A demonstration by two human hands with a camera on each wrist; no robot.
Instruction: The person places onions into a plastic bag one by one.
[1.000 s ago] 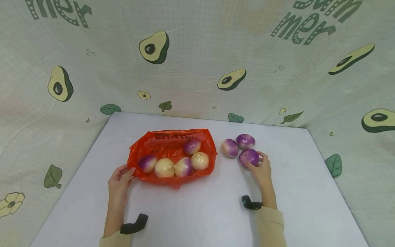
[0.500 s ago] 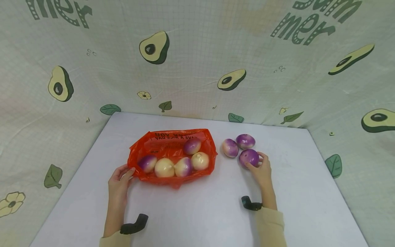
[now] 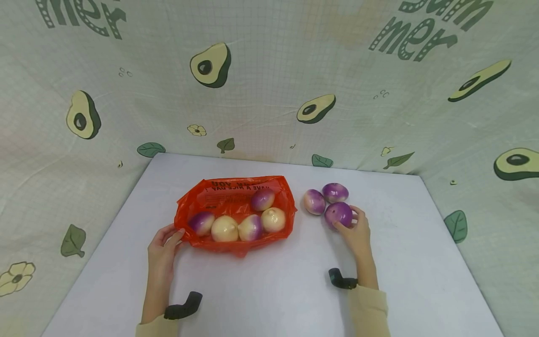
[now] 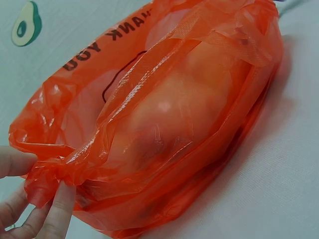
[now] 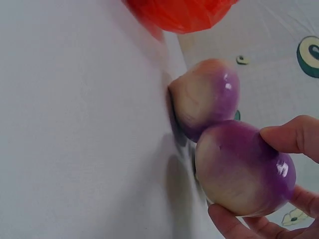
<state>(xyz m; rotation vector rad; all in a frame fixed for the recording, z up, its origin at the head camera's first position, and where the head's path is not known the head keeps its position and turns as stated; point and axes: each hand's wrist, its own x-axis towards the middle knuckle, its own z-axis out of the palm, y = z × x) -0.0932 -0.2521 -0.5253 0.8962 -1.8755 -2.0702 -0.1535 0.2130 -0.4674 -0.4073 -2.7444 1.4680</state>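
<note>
- The left hand [image 3: 162, 243] pinches the near left edge of the orange bag [image 3: 229, 192], thumb and fingertips [image 4: 60, 204] bunching the plastic
- The bag lies on the white table [image 3: 269, 290], its mouth open, stretching away to the right of that hand
- Five turnips sit in the bag: four in a row just beyond the left hand, one [image 3: 262, 199] farther back
- Between the two hands the table is bare
- The right hand [image 3: 357, 231] grips a purple turnip [image 3: 338, 214], thumb on one side, fingers [image 5: 294, 134] curled over the other; it rests on the table
- Just beyond that hand lie two more turnips [image 3: 314, 201], [image 3: 335, 192], the nearer one touching the gripped one
- An avocado-print cloth [image 3: 269, 84] hangs behind everything
</note>
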